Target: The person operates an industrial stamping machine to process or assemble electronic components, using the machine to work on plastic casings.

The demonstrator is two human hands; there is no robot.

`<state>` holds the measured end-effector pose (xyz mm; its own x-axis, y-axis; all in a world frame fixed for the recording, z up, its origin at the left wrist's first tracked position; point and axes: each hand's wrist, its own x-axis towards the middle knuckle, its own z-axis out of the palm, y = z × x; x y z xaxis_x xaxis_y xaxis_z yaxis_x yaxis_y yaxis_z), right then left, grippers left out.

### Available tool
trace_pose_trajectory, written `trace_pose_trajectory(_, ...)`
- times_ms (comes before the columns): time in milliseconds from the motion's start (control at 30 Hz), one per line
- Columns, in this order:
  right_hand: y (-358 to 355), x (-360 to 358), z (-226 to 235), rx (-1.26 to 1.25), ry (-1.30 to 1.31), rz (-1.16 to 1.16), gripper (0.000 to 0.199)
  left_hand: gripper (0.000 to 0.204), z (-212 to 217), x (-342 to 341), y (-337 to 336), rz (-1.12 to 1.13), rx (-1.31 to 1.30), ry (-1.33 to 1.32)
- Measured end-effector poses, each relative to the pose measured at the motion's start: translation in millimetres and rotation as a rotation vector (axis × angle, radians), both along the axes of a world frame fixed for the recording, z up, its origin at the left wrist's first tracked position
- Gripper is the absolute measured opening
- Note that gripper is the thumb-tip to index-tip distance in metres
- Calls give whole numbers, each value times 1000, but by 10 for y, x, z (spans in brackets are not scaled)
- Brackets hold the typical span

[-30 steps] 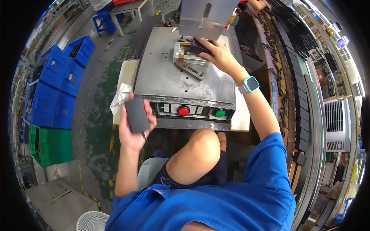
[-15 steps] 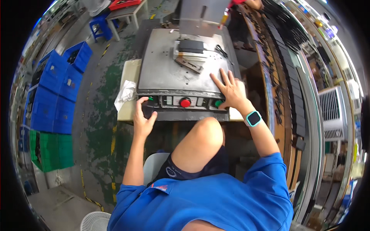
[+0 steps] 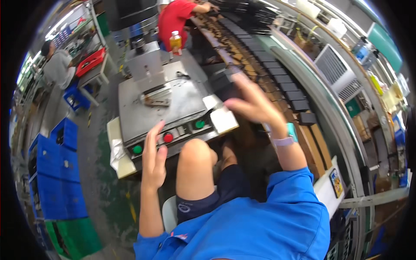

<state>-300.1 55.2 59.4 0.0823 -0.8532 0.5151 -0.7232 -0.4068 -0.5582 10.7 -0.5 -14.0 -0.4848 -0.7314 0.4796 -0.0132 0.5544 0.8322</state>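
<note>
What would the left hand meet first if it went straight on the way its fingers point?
Probably the metal machine top, near its front edge; the metal fixture lies beyond. How high the left hand sits is unclear, so it may pass above.

- The right hand (image 3: 258,104) is blurred.
- The dark block (image 3: 222,85) in it is also blurred.
- Far beyond this hand, the upper edge cuts a red-shirted person (image 3: 171,22).

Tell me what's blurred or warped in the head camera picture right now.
In the head view, the right hand and the dark object beside it look smeared; also in the head view, the red button is clearer, and the long metal rail at right bows.
</note>
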Motion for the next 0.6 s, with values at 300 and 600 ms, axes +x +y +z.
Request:
trace_pose_trajectory(300, 2964, -3713, -223, 55, 580, -1558, 53, 23, -992, 436, 580, 52, 357, -175)
trace_pose_trajectory(600, 2408, -2726, -198, 372, 522, -1429, 85, 20, -1120, 368, 281, 53, 362, -218)
